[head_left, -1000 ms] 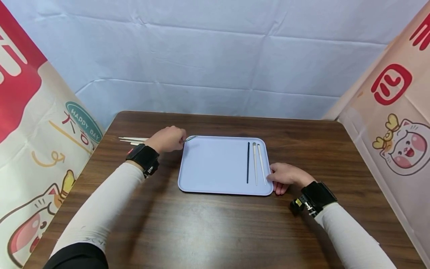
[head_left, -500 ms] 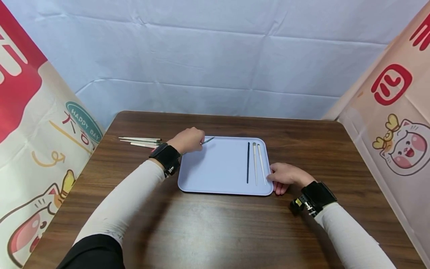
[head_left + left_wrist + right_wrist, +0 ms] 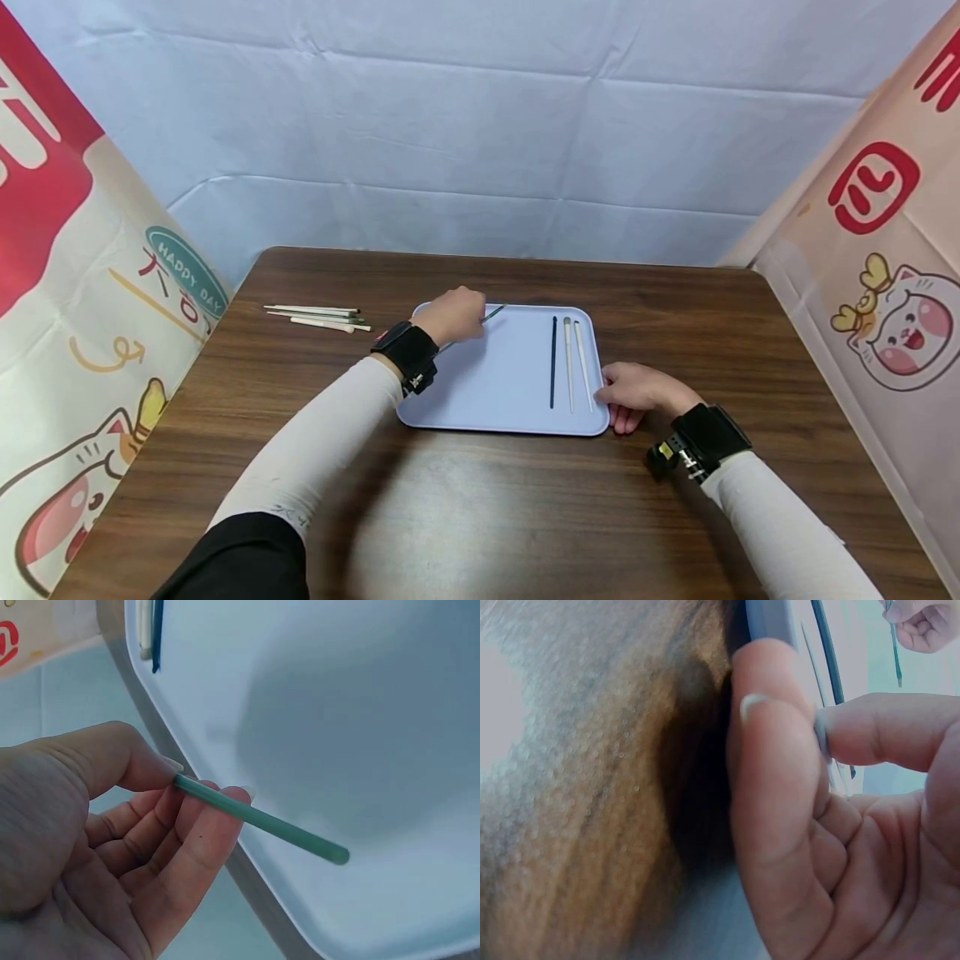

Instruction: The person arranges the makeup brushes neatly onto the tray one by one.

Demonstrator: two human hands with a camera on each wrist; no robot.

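Left hand point(image 3: 453, 315), on my head feed, is over the tray point(image 3: 487, 400), nearly closed, thumb and fingertips pinching a green stick point(image 3: 262, 821). I see the right hand point(image 3: 641, 396) gripping the tray's right edge. Three thin sticks point(image 3: 570, 367) lie in the tray; several pale sticks point(image 3: 322, 323) lie left on the bench point(image 3: 480, 517).

Booth-like workspace, wood-grain table point(image 3: 480, 517), creased pale backdrop point(image 3: 480, 125), cartoon-printed side sheets point(image 3: 862, 333)
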